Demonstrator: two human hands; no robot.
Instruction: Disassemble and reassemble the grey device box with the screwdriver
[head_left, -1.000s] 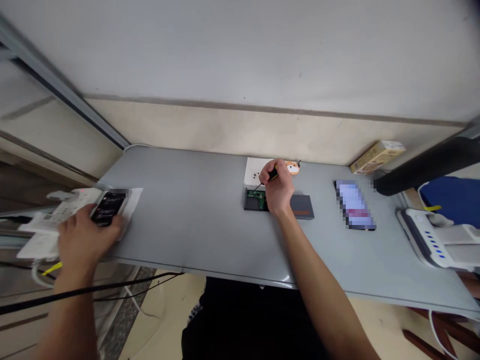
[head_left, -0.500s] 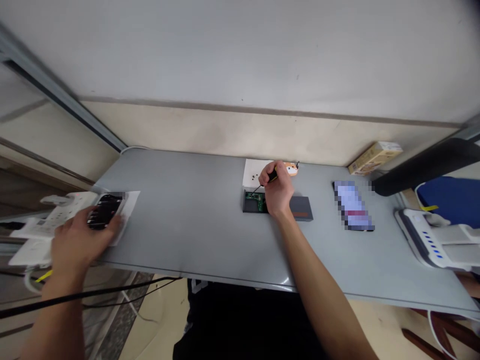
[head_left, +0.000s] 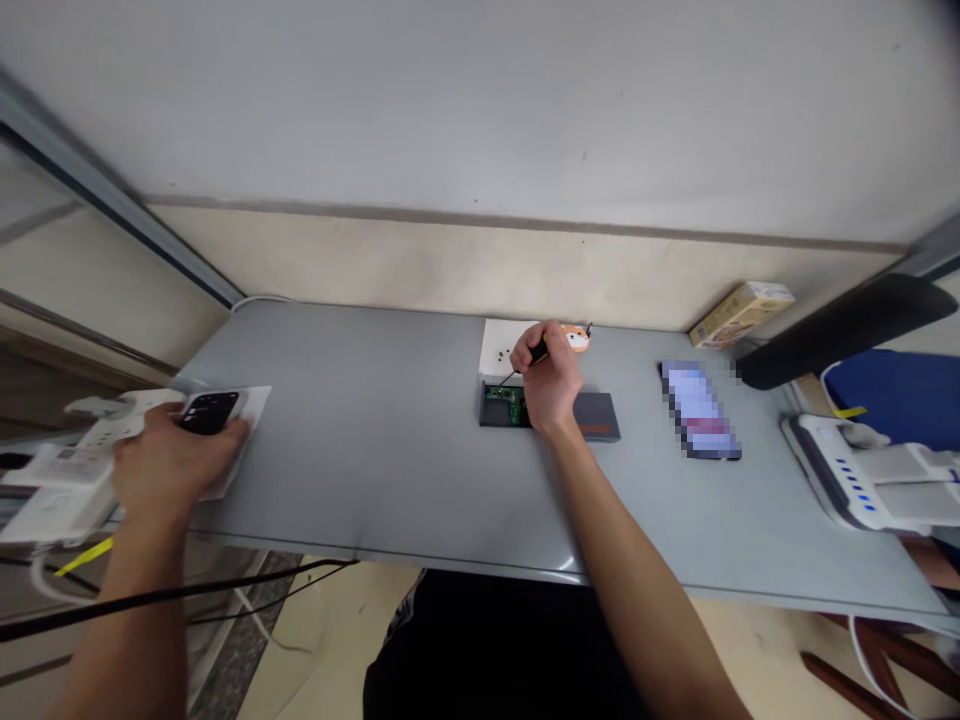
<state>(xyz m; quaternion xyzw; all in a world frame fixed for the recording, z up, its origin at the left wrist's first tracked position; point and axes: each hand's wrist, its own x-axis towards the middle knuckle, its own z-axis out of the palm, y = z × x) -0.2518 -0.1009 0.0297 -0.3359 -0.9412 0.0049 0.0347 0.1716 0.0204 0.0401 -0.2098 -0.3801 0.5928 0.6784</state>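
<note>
At the left end of the table, my left hand [head_left: 176, 460] has its thumb and fingers around the edges of a black phone [head_left: 211, 412], which lies over a sheet of white paper [head_left: 256, 405]. My right hand [head_left: 551, 380] is closed round a screwdriver [head_left: 538, 349] with a black and yellow handle. Its thin shaft slants down to the left, to a green circuit board [head_left: 514, 398] in a dark grey case [head_left: 600, 412]. My hand hides the middle of that case. Several tiny dark screws [head_left: 502, 356] lie on a white sheet [head_left: 491, 338] behind it.
Beside the right forearm lies a second phone [head_left: 701, 410] with a lit, blurred screen. White power strips with plugs stand at the left [head_left: 67, 480] and right [head_left: 840, 470]. A small box [head_left: 742, 312] and a long black object [head_left: 840, 330] are at the back right.
My left hand has shifted slightly on the phone, whose lit screen looks different. The whole view has moved a little. My right hand keeps the screwdriver at the circuit board.
</note>
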